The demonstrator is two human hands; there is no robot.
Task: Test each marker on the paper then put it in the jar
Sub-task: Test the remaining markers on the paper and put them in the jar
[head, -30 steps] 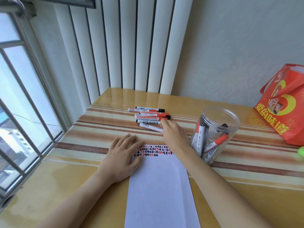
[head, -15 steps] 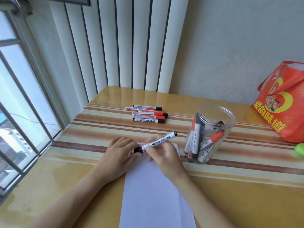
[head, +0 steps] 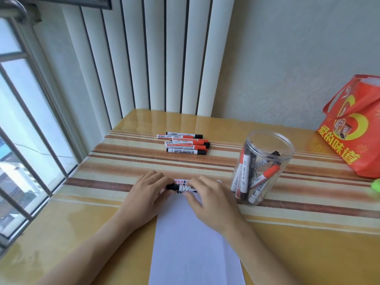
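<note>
Over at nine o'clock of the white paper sheet [head: 195,243], the left hand [head: 144,196] lies with its fingers curled round the black cap end of a white-barrelled black marker [head: 181,188], pinching it. That marker lies level just above the sheet's far edge, across a row of small red and black test marks [head: 182,181] that shows between the hands. At three o'clock of the marker, the right hand [head: 211,200] closes its fingers over the barrel; which fingers bear on it is hidden. This looks like the cap about to be pulled off, so this marker's test is judged not yet made.

Further off, at twelve o'clock from the hands, a cluster of six or so red and black capped markers [head: 185,143] lies flat on the striped glossy tabletop [head: 123,161], untouched and left to do. Toward two o'clock stands the clear plastic jar [head: 265,167], lidless, with several markers leaning inside, perhaps five. By that count the work is judged near half done. At the far right stands a red gift bag [head: 353,128].
</note>
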